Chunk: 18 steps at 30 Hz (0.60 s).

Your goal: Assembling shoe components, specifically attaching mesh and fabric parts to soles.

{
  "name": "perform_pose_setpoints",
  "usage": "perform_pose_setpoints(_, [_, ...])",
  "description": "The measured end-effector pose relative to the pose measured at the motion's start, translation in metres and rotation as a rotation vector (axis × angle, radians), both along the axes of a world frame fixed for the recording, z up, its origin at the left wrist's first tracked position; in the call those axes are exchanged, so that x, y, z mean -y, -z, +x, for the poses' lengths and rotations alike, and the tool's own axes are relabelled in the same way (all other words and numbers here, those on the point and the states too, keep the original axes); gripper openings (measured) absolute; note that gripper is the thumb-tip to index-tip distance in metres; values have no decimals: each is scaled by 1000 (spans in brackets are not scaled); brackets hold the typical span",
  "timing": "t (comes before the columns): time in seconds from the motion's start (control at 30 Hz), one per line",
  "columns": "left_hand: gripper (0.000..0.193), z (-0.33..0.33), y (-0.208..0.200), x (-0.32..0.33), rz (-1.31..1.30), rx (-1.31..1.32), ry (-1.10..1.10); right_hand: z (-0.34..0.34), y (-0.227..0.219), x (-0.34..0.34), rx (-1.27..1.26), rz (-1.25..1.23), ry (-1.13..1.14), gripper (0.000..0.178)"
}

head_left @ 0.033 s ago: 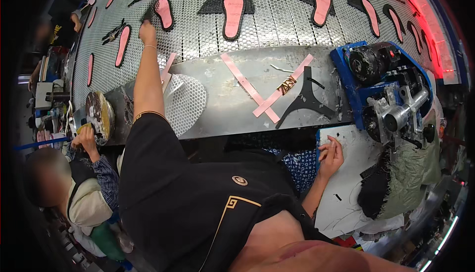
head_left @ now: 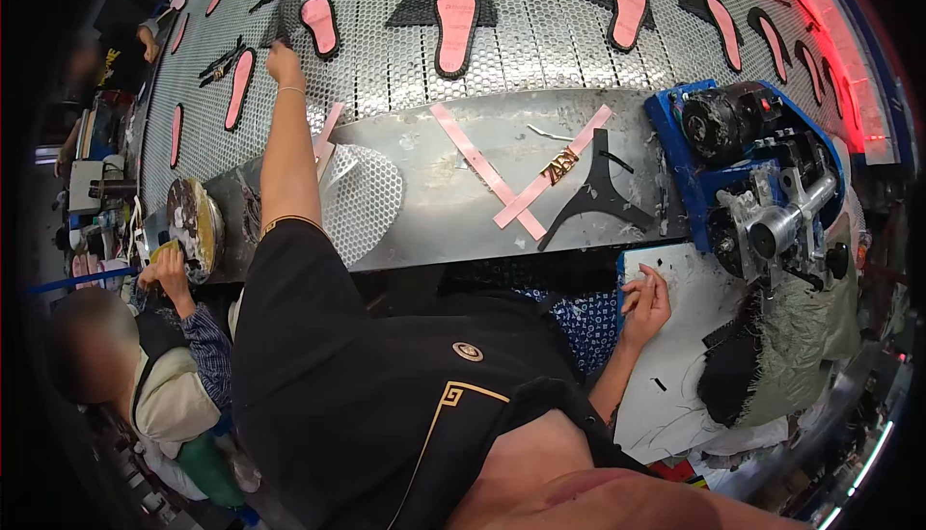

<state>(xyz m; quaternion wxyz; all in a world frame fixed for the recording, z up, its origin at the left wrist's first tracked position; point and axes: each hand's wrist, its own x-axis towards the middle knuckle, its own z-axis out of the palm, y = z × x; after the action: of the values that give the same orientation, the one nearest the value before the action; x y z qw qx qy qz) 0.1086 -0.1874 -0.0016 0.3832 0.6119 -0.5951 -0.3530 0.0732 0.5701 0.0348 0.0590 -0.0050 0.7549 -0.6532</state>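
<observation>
"What's biggest there?"
"A silver, honeycomb-patterned metal surface [head_left: 371, 75]. Along its near edge runs a smooth grey metal ledge [head_left: 424, 204], with a blue-framed machine [head_left: 738, 181] at the right end."
"Smaller?"
"A flat white board [head_left: 675, 352] below that machine, then a pink-topped, black-edged shoe sole [head_left: 319, 25] lying on the honeycomb."
"And the hands?"
"The right hand [head_left: 644, 308] is half open, fingers loosely bent, at the board's upper left; whether they touch, I can't tell. The left hand [head_left: 285, 62] pinches a dark, sheer, flat piece [head_left: 282, 25]."
"Where's that piece?"
"Over the honeycomb, just left of the sole."
</observation>
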Motion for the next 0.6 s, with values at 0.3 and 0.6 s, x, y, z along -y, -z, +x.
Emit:
perform_pose_setpoints(0.3, [38, -22, -28, -26, -601, 175, -157, 2, -8, 6, -41, 64, -1, 26])
perform_pose_setpoints(0.6, [62, -66, 0, -61, -270, 781, 165, 2, -7, 5, -43, 62, 9, 27])
